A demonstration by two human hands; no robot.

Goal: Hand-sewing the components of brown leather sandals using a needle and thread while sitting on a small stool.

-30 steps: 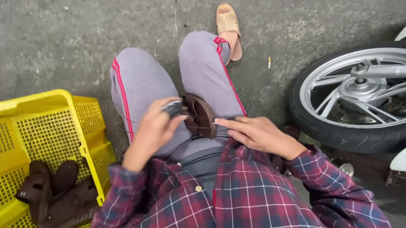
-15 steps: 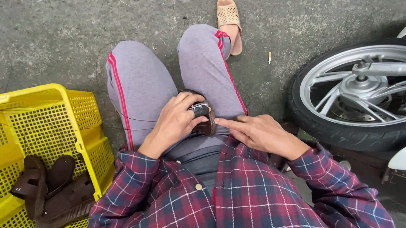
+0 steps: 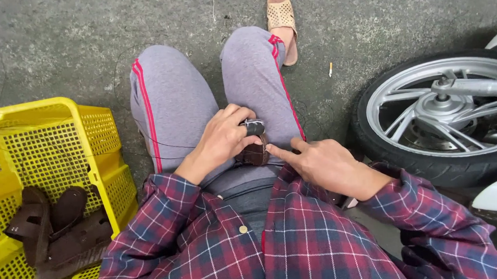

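On the lap, between grey trouser legs with red side stripes, sits a small dark brown leather piece [image 3: 255, 154], rounded and matte. Left hand [image 3: 221, 142] is curled over its upper edge, fingers clenched around a small dark grey object [image 3: 254, 126] with a dull metallic sheen, pressed against the leather. Right hand [image 3: 323, 165] lies flat and relaxed beside it, holding nothing, forefinger tip touching the leather's right edge.

Sleeves are soft woven plaid, red and navy with thin white lines. Ground is rough, speckled grey concrete [image 3: 70, 47].

Left of the knees stands a yellow plastic crate [image 3: 59, 151], rigid, with perforated mesh walls; inside lie dark brown strap pieces [image 3: 58, 231], worn and creased. Right of the legs is a wheel [image 3: 448, 116] with a black rubber tyre and smooth silver cast spokes. One foot wears a tan woven sandal [image 3: 281, 17].
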